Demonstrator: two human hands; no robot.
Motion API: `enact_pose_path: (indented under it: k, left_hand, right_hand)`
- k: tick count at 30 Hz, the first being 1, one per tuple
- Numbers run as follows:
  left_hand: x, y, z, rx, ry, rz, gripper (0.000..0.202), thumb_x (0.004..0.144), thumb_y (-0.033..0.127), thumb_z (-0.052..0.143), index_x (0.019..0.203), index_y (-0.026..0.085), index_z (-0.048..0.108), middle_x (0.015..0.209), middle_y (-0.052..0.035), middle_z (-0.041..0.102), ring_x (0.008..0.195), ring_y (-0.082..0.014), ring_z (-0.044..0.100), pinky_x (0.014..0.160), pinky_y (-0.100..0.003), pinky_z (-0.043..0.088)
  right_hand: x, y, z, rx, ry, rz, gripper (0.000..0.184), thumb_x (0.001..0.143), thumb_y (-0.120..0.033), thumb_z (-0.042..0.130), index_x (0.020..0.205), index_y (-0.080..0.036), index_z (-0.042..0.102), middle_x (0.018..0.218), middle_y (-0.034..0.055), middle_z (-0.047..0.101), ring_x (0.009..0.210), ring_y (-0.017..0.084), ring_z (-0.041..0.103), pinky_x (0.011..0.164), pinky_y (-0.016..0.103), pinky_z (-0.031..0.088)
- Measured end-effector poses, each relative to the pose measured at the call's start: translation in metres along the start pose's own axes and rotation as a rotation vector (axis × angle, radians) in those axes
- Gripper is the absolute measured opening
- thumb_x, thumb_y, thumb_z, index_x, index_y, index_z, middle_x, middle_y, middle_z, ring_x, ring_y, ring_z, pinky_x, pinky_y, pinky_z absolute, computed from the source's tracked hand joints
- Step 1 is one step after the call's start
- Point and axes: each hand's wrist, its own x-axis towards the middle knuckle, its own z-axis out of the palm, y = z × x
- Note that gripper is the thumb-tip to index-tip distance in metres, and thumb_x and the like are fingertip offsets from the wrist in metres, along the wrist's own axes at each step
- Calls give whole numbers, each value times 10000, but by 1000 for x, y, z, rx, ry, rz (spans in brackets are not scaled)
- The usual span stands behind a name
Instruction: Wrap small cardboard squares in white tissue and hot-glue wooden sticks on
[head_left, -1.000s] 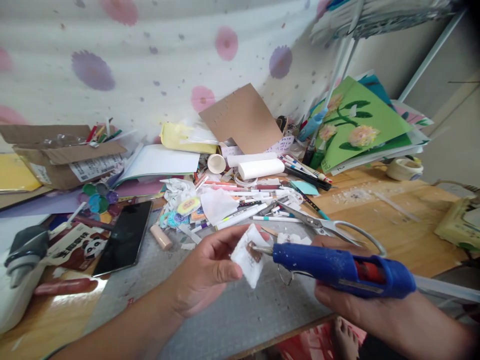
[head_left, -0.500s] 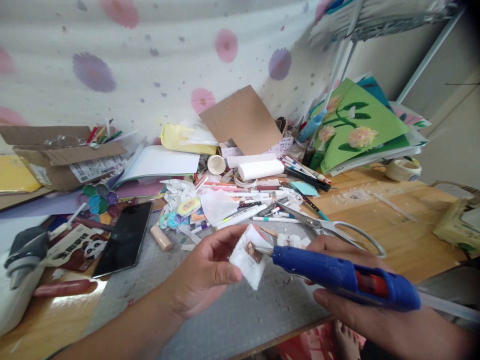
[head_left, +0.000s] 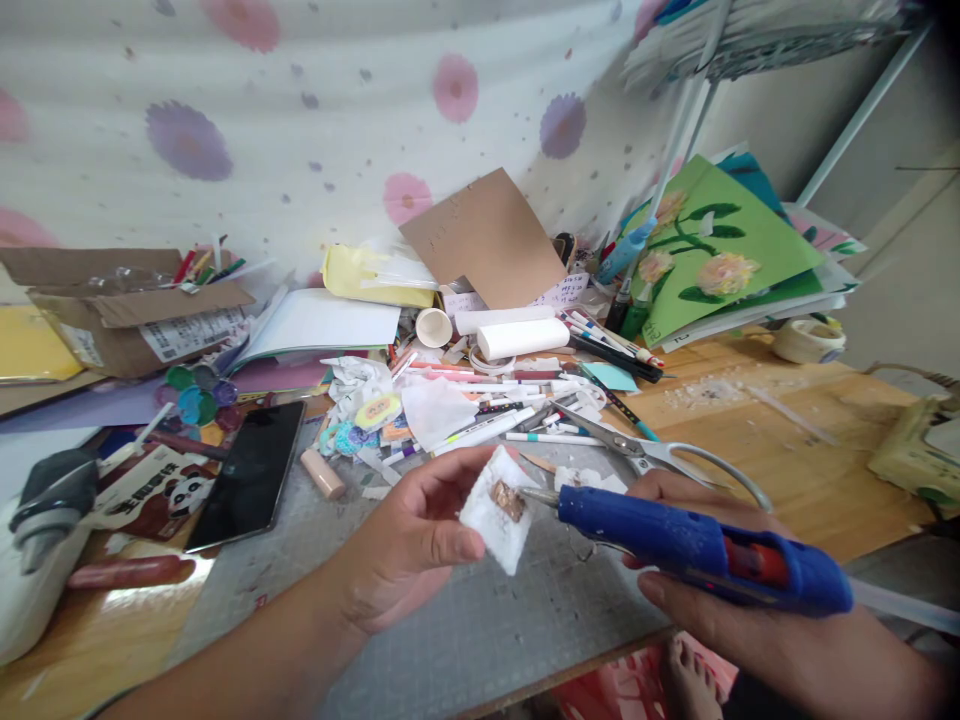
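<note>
White and soft-looking, the small piece (head_left: 510, 550) is in your left hand (head_left: 405, 545), above the grey mat (head_left: 427, 650); this hand pinches it by its left edge. It seems very light, and probably it will dent or tear under strong pressure, so a gentle hold at the edge, away from the brown patch (head_left: 507, 500), looks best. The patch shines and is perhaps sticky. Your right hand (head_left: 731, 620) is wrapped around the blue glue gun (head_left: 652, 530), whose metal tip (head_left: 541, 495) is just beside the patch; whether they touch, I cannot tell. The gun should be stiff and heavier, best held by its handle, and the tip may be hot. Under the mat is a wooden table (head_left: 832, 470). Pens (head_left: 484, 434) and scissors (head_left: 649, 455) crowd beyond your hands; a flowered cloth (head_left: 315, 140) hangs behind.
</note>
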Motion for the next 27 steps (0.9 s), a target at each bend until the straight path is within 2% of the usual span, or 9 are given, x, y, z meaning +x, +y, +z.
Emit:
enact_pose_path:
  k: [6, 11, 13, 16, 20, 23, 27]
  left_hand:
    - [0, 1, 1, -1, -3, 3, 504, 615, 149, 817, 1098, 206, 684, 1104, -42, 712, 1010, -183, 623, 865, -250, 454]
    - [-1, 0, 0, -6, 33, 17, 520, 592, 137, 829, 1087, 212, 688, 1131, -38, 701, 1018, -186, 613, 871, -260, 455]
    - [-1, 0, 0, -5, 37, 17, 513, 598, 136, 825, 1086, 216, 688, 1133, -36, 699, 1017, -187, 611, 867, -265, 457]
    - [-1, 0, 0, 3, 40, 16, 519, 588, 134, 830, 1081, 215, 690, 1118, -36, 702, 1013, -188, 609, 862, -265, 457]
    - [0, 1, 1, 10, 57, 17, 535, 570, 130, 839, 1077, 212, 692, 1090, -38, 704, 995, -186, 607, 855, -263, 454]
    - [-1, 1, 1, 14, 67, 17, 531, 562, 129, 842, 1066, 214, 697, 1072, -41, 703, 983, -190, 606, 844, -268, 452]
    - [-1, 2, 2, 36, 84, 3, 535, 550, 144, 847, 1059, 223, 700, 1059, -45, 702, 980, -204, 604, 831, -280, 452]
  right_hand:
    - [0, -3, 2, -1, 90, 11, 183, 727, -198, 548, 554, -250, 517, 598, -3, 551, 565, 167, 582, 474, 244, 479]
    - [-3, 2, 2, 40, 42, 17, 68, 725, -209, 580, 694, -250, 624, 787, 14, 627, 694, 182, 624, 536, 242, 514]
    - [-2, 1, 3, 34, 31, 0, 82, 740, -207, 571, 711, -254, 632, 735, 6, 609, 649, 170, 610, 551, 245, 514]
    - [0, -3, 4, -17, 59, -52, 156, 750, -190, 554, 604, -242, 572, 621, -7, 557, 561, 150, 567, 515, 236, 486]
    - [1, -4, 2, -1, 40, -126, 128, 751, -188, 572, 631, -229, 556, 629, -18, 552, 545, 134, 556, 497, 225, 472]
    - [1, -4, 3, 44, 0, -111, 100, 747, -195, 575, 653, -228, 565, 692, -1, 581, 584, 144, 580, 495, 229, 485]
    - [1, -6, 7, 1, 66, -78, 169, 734, -190, 572, 580, -230, 516, 604, -25, 529, 506, 126, 544, 487, 236, 477]
